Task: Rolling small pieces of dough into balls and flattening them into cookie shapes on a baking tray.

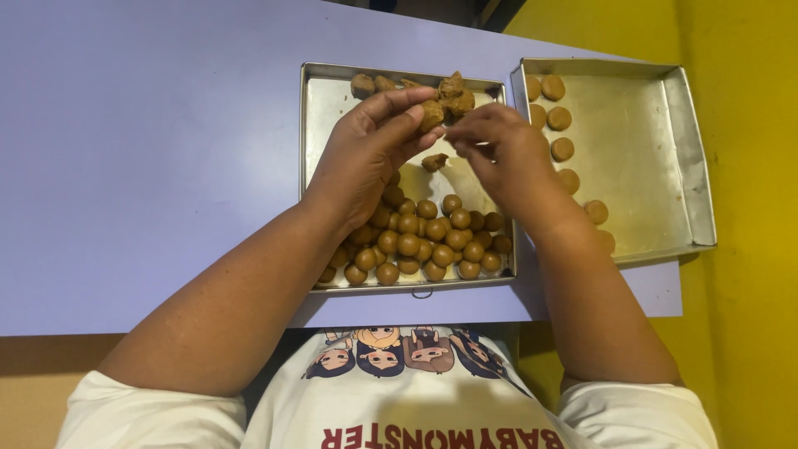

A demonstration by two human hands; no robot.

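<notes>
While both hands work above the nearer metal tray [320, 125], the left hand [366, 158] holds a small lump of brown dough [431, 115] between its thumb and fingertips, closed on it. The right hand [499, 154] meets it from the other side; its fingertips are pinched together at the same lump, but it is hard to tell whether they really grip it or only touch it. Both hands hover over the far half of this tray, not resting on it.

Just behind the lump, at the far rim, lies a rough heap of dough [455, 90], and a few uneven pieces [372, 83] lie along the same rim to the left. One small scrap [433, 161] lies on the bare tray floor under the hands. The near half of the tray is filled with many small round balls [424, 237], packed close and touching each other.

A second tray [665, 158] stands just beside the first one, on the right. Flattened round pieces [559, 118] lie in it along its left side, slightly apart from each other. Both trays stand on a pale lilac table [150, 150]
</notes>
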